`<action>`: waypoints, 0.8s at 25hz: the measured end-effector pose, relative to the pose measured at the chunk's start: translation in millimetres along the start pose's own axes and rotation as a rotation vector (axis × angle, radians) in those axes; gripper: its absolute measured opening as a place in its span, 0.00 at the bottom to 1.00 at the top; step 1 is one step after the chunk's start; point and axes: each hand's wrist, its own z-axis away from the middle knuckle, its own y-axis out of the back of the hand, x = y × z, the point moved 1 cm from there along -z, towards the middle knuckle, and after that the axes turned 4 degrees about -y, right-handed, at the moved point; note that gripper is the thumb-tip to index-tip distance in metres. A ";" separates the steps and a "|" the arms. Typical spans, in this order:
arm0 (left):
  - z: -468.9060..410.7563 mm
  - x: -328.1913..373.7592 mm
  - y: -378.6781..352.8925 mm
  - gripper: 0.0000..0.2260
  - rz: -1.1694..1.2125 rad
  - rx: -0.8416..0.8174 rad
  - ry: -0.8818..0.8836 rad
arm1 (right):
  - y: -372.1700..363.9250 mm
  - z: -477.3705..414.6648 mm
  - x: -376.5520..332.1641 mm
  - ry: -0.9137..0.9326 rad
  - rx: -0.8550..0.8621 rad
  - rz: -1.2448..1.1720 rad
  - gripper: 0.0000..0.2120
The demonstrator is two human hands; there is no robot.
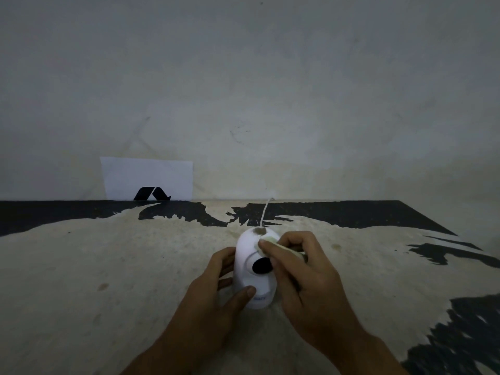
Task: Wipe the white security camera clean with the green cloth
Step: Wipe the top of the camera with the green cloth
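Worn black-and-cream tabletop [108,266] against grey wall [243,77]; left hand [216,288] clasping camera [251,255], right hand [305,277] pinching cloth [266,242].

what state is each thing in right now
camera: upright on the table, brown smudge on top, lens facing the person
cloth: bunched, pressed on the camera's upper right side
left hand: gripping the camera's left side and base
right hand: closed on the cloth
cable: running from the camera's top back to the wall
paper: leaning against the wall
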 end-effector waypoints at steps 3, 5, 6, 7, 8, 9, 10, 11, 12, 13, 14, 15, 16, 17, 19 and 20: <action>0.5 -0.1 -0.1 0.29 -0.004 0.013 -0.017 | 2.3 0.5 11.1 -0.128 0.091 -0.045 0.17; 0.2 -0.2 -0.4 0.28 -0.005 0.019 -0.027 | -2.1 2.3 8.1 -0.107 0.101 -0.025 0.17; -0.2 0.4 -0.7 0.27 -0.006 0.020 -0.024 | -3.7 3.5 5.3 -0.065 0.094 -0.009 0.18; 0.0 0.6 -0.9 0.27 -0.006 0.019 -0.019 | -3.6 4.6 3.3 -0.017 0.084 0.010 0.21; 0.2 1.0 -0.8 0.26 -0.006 0.016 -0.017 | -3.1 4.8 4.7 0.016 0.075 0.025 0.23; 0.4 1.2 -0.7 0.26 -0.005 0.016 -0.019 | -1.4 3.7 7.6 0.009 0.076 0.036 0.23; 0.7 0.7 -0.4 0.27 -0.004 0.018 -0.027 | -0.4 2.7 10.8 -0.031 0.088 0.033 0.22; 1.0 0.4 0.1 0.28 0.001 0.021 -0.033 | 0.1 1.5 11.4 -0.080 0.101 0.027 0.21; 0.9 -0.2 0.4 0.28 0.005 0.021 -0.035 | -0.6 1.2 9.2 -0.106 0.108 0.028 0.21; 0.6 -0.7 0.3 0.27 0.007 0.016 -0.037 | -2.9 1.7 4.3 -0.094 0.095 0.044 0.22; 0.1 -0.7 0.0 0.25 0.005 0.011 -0.039 | -5.8 2.2 -1.9 -0.059 0.054 0.066 0.22; -0.3 -0.5 -0.3 0.24 0.001 0.012 -0.034 | -7.8 1.7 -8.2 -0.031 -0.008 0.069 0.19; -0.7 -1.0 -0.5 0.23 -0.001 0.017 -0.024 | -7.5 1.8 -13.7 -0.020 -0.094 0.058 0.18; -0.7 -1.4 -0.2 0.24 -0.003 0.019 -0.012 | -5.6 1.9 -16.2 -0.007 -0.143 0.058 0.18; -0.8 -1.4 0.5 0.24 -0.008 0.016 -0.010 | -1.7 1.1 -9.8 0.013 -0.038 0.101 0.18; -0.2 -2.3 0.5 0.24 -0.013 0.011 -0.017 | 0.2 1.3 -4.8 -0.003 0.051 0.126 0.18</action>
